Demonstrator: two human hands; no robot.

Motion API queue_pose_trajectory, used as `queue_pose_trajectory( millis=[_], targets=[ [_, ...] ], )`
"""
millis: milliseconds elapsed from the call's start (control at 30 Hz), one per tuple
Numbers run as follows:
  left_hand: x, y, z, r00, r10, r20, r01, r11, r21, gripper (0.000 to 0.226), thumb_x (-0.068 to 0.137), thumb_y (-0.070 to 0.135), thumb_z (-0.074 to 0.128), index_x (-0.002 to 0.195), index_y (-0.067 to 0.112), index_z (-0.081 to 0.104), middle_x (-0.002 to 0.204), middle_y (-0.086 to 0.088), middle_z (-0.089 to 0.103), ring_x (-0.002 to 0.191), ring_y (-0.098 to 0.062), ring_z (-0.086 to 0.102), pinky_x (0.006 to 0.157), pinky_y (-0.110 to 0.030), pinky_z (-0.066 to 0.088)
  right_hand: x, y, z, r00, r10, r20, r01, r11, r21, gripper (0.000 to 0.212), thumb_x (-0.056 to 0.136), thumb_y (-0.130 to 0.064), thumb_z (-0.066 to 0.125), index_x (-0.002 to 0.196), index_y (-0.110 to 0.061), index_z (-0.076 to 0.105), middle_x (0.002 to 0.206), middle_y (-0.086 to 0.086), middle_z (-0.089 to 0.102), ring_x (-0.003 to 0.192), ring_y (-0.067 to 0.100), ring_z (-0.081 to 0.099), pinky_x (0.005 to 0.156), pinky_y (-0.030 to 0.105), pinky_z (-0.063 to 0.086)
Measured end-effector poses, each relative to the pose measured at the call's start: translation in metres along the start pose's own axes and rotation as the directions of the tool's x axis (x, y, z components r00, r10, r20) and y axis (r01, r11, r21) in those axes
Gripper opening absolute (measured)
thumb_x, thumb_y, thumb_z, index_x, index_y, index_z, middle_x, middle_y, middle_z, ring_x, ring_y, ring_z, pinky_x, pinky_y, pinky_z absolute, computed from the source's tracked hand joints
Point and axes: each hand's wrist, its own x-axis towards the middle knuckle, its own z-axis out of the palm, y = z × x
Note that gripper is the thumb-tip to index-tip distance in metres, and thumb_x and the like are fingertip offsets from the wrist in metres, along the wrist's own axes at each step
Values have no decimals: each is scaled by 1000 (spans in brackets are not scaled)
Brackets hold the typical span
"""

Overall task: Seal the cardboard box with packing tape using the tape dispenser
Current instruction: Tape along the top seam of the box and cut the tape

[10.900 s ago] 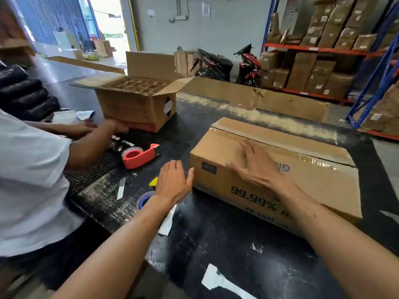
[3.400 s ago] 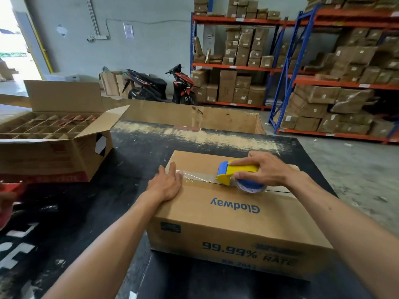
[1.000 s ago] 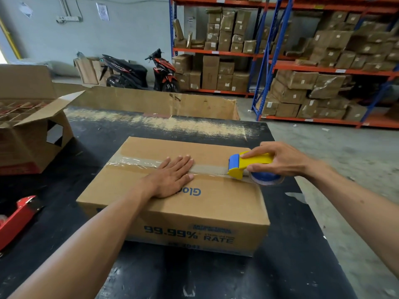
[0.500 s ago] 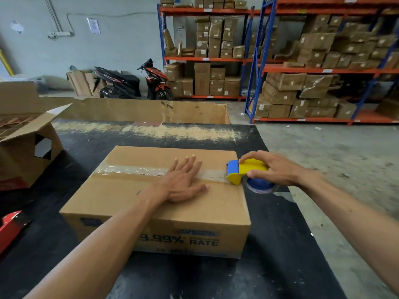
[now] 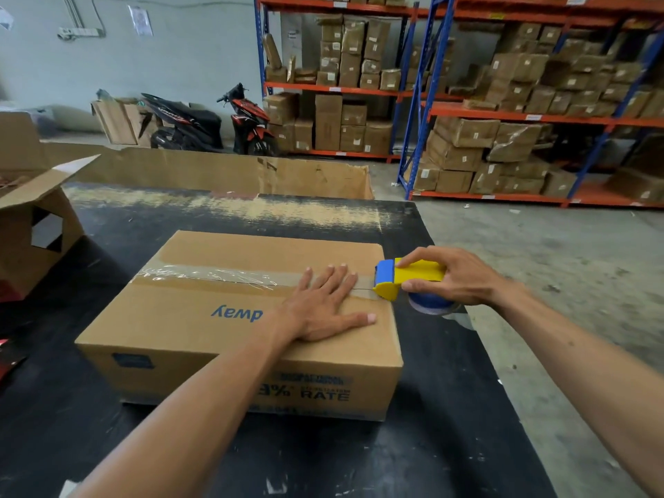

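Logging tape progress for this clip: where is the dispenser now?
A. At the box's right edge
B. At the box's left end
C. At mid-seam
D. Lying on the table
A: the right hand holds the dispenser at the right edge of the box, with tape laid along the seam.

A pale grey wall (image 5: 187, 55) closes the far side, with a paper notice (image 5: 141, 19) and conduit fixed to it. Two motor scooters (image 5: 212, 120) stand parked at its foot. To the far right, blue-and-orange pallet racking (image 5: 424, 102) holds stacked, wrapped cartons (image 5: 463, 145). The floor (image 5: 539, 253) is bare grey concrete. In the near ground spreads a scuffed black worktable (image 5: 442, 407).
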Motion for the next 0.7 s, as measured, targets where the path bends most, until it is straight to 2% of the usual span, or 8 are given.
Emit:
queue_pose_trajectory(
  millis=[167, 467, 600, 700],
  targets=[
    [0, -2, 0, 1000, 14, -8, -14, 1000, 8, 100, 80, 89, 13, 157, 28, -11, 164, 1, -18, 150, -16, -17, 121, -52, -9, -19, 18, -12, 1000, 16, 5, -17, 1000, 17, 44, 76, -72, 64, 115, -55, 59, 118, -13, 62, 100, 17, 59, 84, 39, 50],
    [1, -1, -2, 1000, 27, 5, -27, 999, 42, 99, 81, 88, 12, 156, 29, -12, 164, 2, -18, 150, -16, -17, 121, -51, -8, -17, 34, -6, 997, -31, 72, 36, 997, -73, 44, 76, -77, 58, 115, -56, 55, 110, -5, 63, 93, 17, 58, 80, 38, 50],
    [3, 0, 0, 1000, 24, -1, -24, 999, 42, 98, 79, 89, 11, 156, 32, -11, 165, 3, -17, 151, -16, -16, 121, -52, -8, -21, 35, 0, 998, -53, 38, 56, 994, -89, 41, 78, -75, 58, 115, -56, 54, 100, -6, 61, 87, 17, 58, 72, 29, 45],
    [2, 0, 0, 999, 32, 0, -32, 999, 35, 98, 78, 89, 11, 156, 34, -10, 165, 3, -16, 151, -16, -15, 121, -52, -7, -20, 33, -4, 994, -105, 21, 107, 984, -139, 53, 78, -82, 50, 118, -49, 60, 93, -8, 58, 80, 13, 56, 64, 24, 40]
  ],
)
